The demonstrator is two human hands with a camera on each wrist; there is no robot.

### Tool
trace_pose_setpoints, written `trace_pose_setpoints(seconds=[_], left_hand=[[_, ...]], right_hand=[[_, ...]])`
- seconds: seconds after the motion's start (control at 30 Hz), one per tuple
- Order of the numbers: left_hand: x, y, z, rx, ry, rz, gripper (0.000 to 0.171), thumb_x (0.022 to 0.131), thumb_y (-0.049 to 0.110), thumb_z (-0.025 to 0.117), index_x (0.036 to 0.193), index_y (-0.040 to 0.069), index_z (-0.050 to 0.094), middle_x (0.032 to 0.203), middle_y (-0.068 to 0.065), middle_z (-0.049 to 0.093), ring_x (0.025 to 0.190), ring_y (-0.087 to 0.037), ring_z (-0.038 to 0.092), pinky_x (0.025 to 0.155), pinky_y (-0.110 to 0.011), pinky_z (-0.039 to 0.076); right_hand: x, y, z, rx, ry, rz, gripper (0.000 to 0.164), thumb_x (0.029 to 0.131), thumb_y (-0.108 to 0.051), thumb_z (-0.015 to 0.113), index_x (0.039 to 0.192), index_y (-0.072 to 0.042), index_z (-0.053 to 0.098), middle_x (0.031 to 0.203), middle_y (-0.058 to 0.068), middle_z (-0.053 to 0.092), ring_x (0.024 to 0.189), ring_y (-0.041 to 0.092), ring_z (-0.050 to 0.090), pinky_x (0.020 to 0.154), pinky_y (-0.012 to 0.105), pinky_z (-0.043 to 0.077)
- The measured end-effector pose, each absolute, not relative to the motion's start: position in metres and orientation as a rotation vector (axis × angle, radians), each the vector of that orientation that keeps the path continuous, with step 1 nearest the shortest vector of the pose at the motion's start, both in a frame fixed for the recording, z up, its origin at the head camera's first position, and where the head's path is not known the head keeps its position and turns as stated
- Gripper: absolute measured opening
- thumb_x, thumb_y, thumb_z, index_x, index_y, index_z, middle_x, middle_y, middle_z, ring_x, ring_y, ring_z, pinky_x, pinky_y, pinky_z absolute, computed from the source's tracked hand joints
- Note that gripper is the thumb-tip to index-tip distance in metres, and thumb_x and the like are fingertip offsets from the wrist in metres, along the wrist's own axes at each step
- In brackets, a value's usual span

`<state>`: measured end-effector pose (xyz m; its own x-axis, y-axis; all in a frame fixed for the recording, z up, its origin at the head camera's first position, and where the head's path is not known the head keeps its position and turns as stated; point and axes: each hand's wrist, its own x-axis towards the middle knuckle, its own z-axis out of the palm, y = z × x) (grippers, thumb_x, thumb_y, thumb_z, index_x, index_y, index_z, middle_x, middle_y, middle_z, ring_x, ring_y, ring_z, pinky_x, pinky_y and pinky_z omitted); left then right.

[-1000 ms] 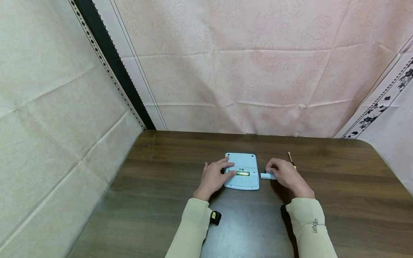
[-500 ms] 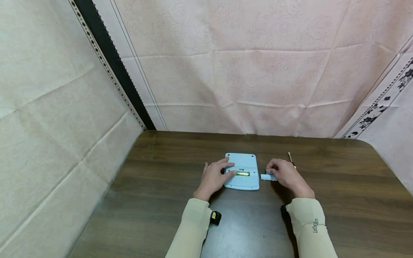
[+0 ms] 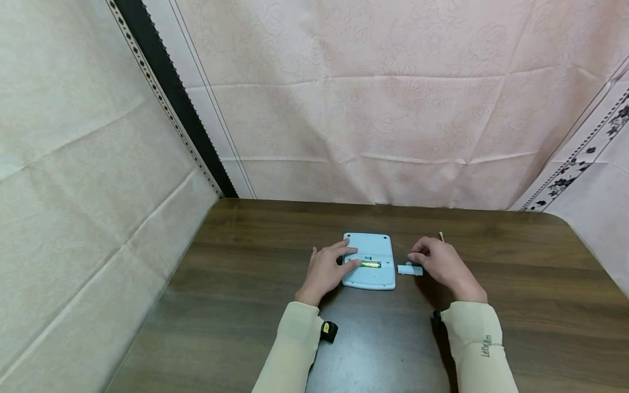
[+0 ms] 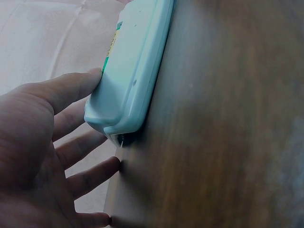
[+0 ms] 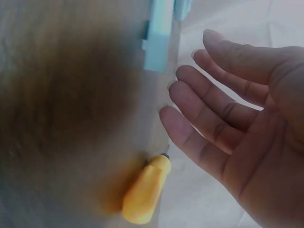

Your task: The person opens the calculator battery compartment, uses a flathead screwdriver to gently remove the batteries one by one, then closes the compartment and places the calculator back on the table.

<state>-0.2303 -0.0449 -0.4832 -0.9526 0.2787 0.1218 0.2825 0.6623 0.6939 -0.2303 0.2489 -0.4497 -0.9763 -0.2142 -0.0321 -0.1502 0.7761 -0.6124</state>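
Note:
A light blue, calculator-shaped device lies on the table, its back facing up. In its uncovered compartment sits a green battery. My left hand rests on the device's left side, thumb beside the battery and fingertips along the upper left edge. The left wrist view has the device's thick rounded side, with the other fingers spread near the table. Just right of the device lies its small light blue battery cover. My right hand hovers by the cover, holding nothing, its fingers relaxed in the right wrist view.
A screwdriver lies beyond the right hand; its yellow handle shows in the right wrist view, its shaft in the head view. Patterned pale cloth hangs behind the brown wooden table.
My right hand has let go of the battery cover and moved slightly up and right; the cover now lies on the table. The left hand and the device stay in place.

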Motion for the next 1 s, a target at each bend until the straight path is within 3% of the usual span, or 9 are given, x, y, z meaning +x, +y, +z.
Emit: trace_pose_setpoints(seconds=[0.37, 0.57, 1.0], left_hand=[[-0.231, -0.045, -0.483, -0.487, -2.866, -1.185, 0.037, 0.103, 0.037, 0.073, 0.136, 0.020, 0.075, 0.157, 0.000, 0.055, 0.148, -0.023, 0.047, 0.123, -0.071, 0.011], [-0.231, -0.045, -0.484, -0.484, -2.863, -1.184, 0.037, 0.103, 0.036, 0.073, 0.136, 0.021, 0.075, 0.157, 0.001, 0.056, 0.147, -0.024, 0.048, 0.123, -0.071, 0.012], [-0.231, -0.045, -0.485, -0.477, -2.862, -1.181, 0.037, 0.103, 0.036, 0.074, 0.136, 0.021, 0.075, 0.157, 0.001, 0.056, 0.147, -0.024, 0.048, 0.123, -0.071, 0.011]], right_hand=[[-0.223, 0.262, -0.437, -0.252, 2.985, -0.920, 0.019, 0.101, -0.007, 0.071, 0.113, 0.007, 0.068, 0.106, 0.022, 0.068, 0.097, 0.040, 0.065, 0.086, 0.059, 0.054], [-0.222, 0.271, -0.433, -0.231, 2.995, -0.880, 0.023, 0.099, -0.004, 0.071, 0.114, 0.012, 0.067, 0.110, 0.029, 0.067, 0.100, 0.045, 0.065, 0.086, 0.061, 0.054], [-0.217, 0.289, -0.420, 0.015, 2.832, -0.857, 0.051, 0.102, -0.015, 0.070, 0.134, 0.019, 0.049, 0.125, 0.038, 0.058, 0.107, 0.049, 0.059, 0.090, 0.064, 0.052]])
